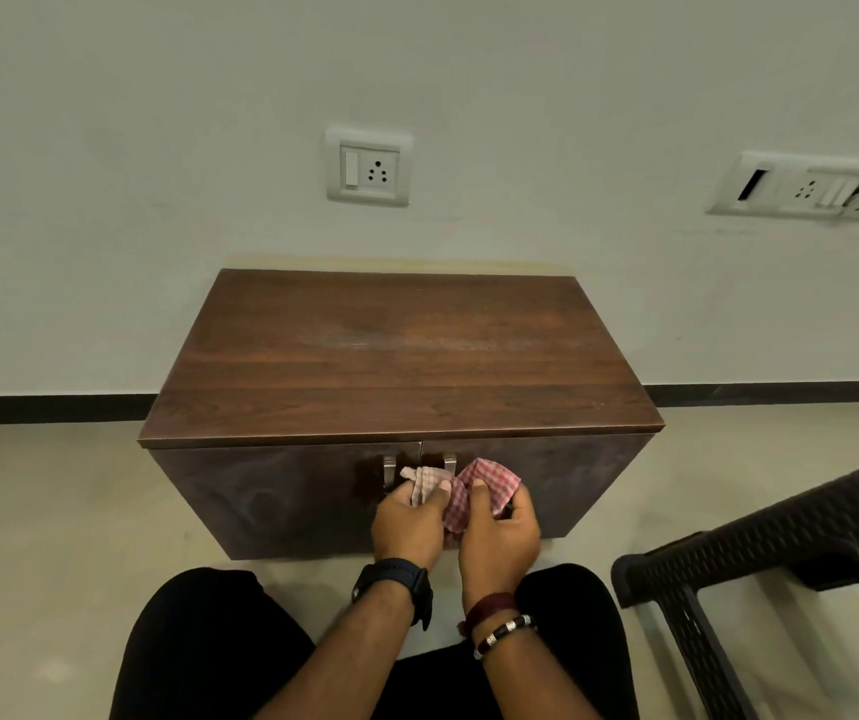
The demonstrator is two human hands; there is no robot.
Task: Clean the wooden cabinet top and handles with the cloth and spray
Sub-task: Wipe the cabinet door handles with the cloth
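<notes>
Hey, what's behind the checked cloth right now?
Behind the checked cloth, held by the left hand and right hand, are two metal handles on the cabinet doors. Only the right handle's top shows; the rest is covered.

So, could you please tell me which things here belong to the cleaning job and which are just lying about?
Part of the job:
- checked cloth, gripped by left hand and right hand
- wooden cabinet top
- metal handles

Just about:
- dark woven stool
- wall sockets

No spray is in view.
</notes>
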